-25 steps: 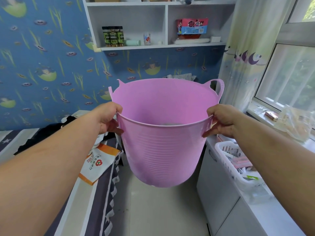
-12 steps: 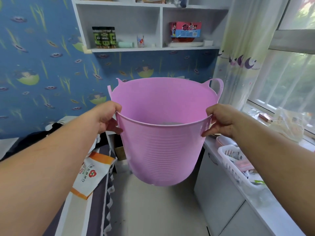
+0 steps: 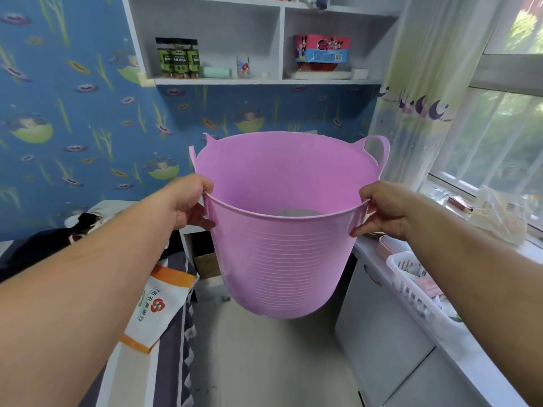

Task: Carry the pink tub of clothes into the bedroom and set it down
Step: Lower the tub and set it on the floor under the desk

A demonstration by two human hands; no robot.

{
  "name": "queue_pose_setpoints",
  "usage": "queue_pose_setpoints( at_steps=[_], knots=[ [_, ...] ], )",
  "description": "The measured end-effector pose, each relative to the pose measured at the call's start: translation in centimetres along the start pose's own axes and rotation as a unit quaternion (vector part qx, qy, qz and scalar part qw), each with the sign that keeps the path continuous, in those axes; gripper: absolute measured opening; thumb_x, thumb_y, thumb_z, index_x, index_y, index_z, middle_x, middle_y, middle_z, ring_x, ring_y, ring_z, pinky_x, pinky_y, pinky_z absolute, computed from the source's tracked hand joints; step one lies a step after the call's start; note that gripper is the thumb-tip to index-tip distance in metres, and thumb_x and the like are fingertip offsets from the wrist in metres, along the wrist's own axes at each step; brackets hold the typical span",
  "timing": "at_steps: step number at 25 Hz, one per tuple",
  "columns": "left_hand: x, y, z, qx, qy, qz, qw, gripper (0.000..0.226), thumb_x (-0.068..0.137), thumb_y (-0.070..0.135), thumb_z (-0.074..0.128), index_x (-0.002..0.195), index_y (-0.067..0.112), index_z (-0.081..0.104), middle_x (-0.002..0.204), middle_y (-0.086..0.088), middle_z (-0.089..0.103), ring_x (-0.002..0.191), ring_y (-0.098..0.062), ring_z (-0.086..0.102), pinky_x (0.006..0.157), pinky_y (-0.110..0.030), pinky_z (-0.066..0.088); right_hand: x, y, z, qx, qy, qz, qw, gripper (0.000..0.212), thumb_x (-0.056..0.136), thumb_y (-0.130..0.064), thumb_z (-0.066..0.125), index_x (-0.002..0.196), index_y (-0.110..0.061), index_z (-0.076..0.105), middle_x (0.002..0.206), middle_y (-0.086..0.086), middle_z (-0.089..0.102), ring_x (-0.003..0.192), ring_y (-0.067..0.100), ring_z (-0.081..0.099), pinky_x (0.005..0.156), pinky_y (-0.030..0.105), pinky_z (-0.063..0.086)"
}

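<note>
Tub (image 3: 282, 254) held aloft, left hand (image 3: 188, 204) and right hand (image 3: 385, 212) pinching its bendy rim; looks light, little inside, so rim holds should do.

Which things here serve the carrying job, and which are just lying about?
Job in hand:
pink tub
grey clothing inside it
left hand
right hand

Lying about:
orange-and-white bag on the bed
white basket on the counter
green-labelled jars on the shelf
cartoon box
</note>
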State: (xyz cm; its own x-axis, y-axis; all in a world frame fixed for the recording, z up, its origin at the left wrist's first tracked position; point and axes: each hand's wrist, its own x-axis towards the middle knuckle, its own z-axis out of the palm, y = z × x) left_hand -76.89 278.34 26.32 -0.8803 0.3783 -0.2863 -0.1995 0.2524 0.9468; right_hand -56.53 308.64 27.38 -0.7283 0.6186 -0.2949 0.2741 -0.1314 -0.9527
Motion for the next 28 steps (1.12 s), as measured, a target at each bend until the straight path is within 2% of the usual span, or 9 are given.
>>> queue_pose_setpoints(
  at_steps=[3,7,9,13,16,19,21,25,28],
  knots=[
    [0.9,-1.1,-0.8,-0.004,-0.001,-0.004,1.000,0.033,0.075,0.003,0.045,0.105,0.006,0.057,0.084,-0.012,0.048,0.067,-0.031,0.051,0.051,-0.043,0.062,0.4,0.8,1.1,-0.003,0.002,0.003,1.000,0.023,0.082,0.007,0.047,0.099,-0.005,0.057,0.089,0.011,0.048,0.078,0.039,0.062,0.056,0.065,0.061],
    [1.9,-2.9,-1.5,-0.018,0.008,-0.009,1.000,0.038,0.069,0.004,0.047,0.106,0.004,0.058,0.084,-0.011,0.047,0.070,-0.030,0.049,0.053,-0.043,0.062,0.8,2.4,2.2,0.006,0.009,0.008,1.000,0.023,0.080,0.007,0.048,0.099,-0.002,0.058,0.092,0.011,0.047,0.078,0.040,0.061,0.049,0.055,0.061],
    [2.4,-4.0,-1.7,-0.020,0.010,-0.015,1.000,0.041,0.068,0.003,0.048,0.108,0.003,0.058,0.083,-0.012,0.047,0.068,-0.029,0.051,0.053,-0.042,0.062,1.2,3.5,2.7,0.012,0.013,0.011,1.000,0.027,0.079,0.007,0.049,0.102,-0.002,0.060,0.101,0.011,0.046,0.083,0.040,0.060,0.051,0.055,0.062],
    [3.0,-6.2,-2.0,-0.026,0.021,-0.034,0.999,0.032,0.069,0.002,0.048,0.099,0.003,0.058,0.079,-0.013,0.050,0.061,-0.030,0.055,0.049,-0.039,0.060,2.2,5.8,3.7,0.010,0.010,0.020,1.000,0.035,0.081,0.006,0.050,0.112,-0.006,0.060,0.118,0.014,0.052,0.098,0.045,0.063,0.055,0.057,0.062],
    [3.3,-7.8,-2.0,-0.032,0.032,-0.046,0.998,0.026,0.065,0.003,0.049,0.089,0.004,0.058,0.080,-0.014,0.051,0.060,-0.031,0.056,0.051,-0.039,0.060,3.0,7.5,4.2,0.021,-0.001,0.032,0.999,0.036,0.082,0.007,0.048,0.113,-0.007,0.059,0.109,0.014,0.053,0.080,0.039,0.061,0.050,0.053,0.061],
    [3.5,-9.5,-1.8,-0.034,0.042,-0.059,0.997,0.035,0.058,0.005,0.051,0.092,0.003,0.060,0.091,-0.019,0.053,0.068,-0.035,0.059,0.057,-0.047,0.063,3.8,9.3,4.4,0.022,-0.013,0.045,0.999,0.052,0.083,0.007,0.047,0.132,-0.005,0.057,0.105,0.016,0.057,0.079,0.041,0.063,0.052,0.053,0.062],
    [3.8,-10.4,-1.5,-0.029,0.047,-0.071,0.996,0.042,0.057,0.006,0.051,0.097,0.001,0.061,0.093,-0.022,0.057,0.072,-0.038,0.063,0.065,-0.054,0.064,4.5,10.4,4.3,0.020,-0.017,0.050,0.998,0.054,0.083,0.007,0.047,0.134,-0.006,0.057,0.102,0.017,0.061,0.080,0.045,0.066,0.058,0.059,0.062],
    [4.4,-11.7,-0.4,-0.025,0.068,-0.081,0.994,0.033,0.065,0.004,0.052,0.097,0.001,0.061,0.093,-0.022,0.061,0.072,-0.039,0.065,0.058,-0.046,0.063,6.4,11.8,3.9,0.019,-0.032,0.056,0.998,0.053,0.085,0.008,0.047,0.134,-0.011,0.057,0.109,0.019,0.064,0.088,0.051,0.071,0.063,0.063,0.063],
    [5.3,-12.6,0.9,-0.024,0.087,-0.091,0.992,0.029,0.070,0.001,0.051,0.097,0.000,0.061,0.092,-0.021,0.059,0.068,-0.037,0.067,0.056,-0.043,0.062,8.5,13.1,3.4,0.014,-0.041,0.063,0.997,0.053,0.086,0.009,0.047,0.134,-0.011,0.057,0.102,0.018,0.067,0.070,0.041,0.074,0.055,0.054,0.063]
  ],
)
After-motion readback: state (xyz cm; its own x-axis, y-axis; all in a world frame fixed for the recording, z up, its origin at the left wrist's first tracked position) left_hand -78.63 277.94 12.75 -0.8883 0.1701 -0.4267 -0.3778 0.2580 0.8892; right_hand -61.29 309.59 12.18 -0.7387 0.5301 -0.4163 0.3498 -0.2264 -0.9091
